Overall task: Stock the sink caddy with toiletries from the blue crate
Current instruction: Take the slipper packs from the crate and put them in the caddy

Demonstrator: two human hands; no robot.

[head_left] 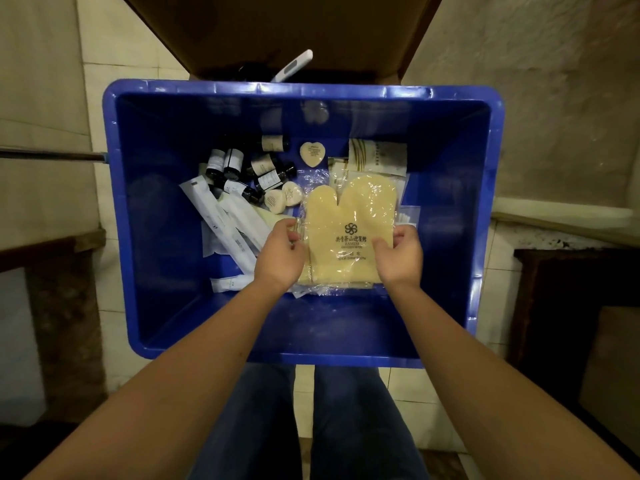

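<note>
Left hand (280, 252), right hand (400, 256), wrapped mitt (349, 216) pinched between

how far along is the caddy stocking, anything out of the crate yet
Early, it seems. Done: nothing that shows; the caddy is out of view. In hand: the left hand and right hand grip the wrapped mitt by its sides, low inside the crate. Left: the dark bottles, heart soap, round soaps and white packets lie in the crate.
</note>
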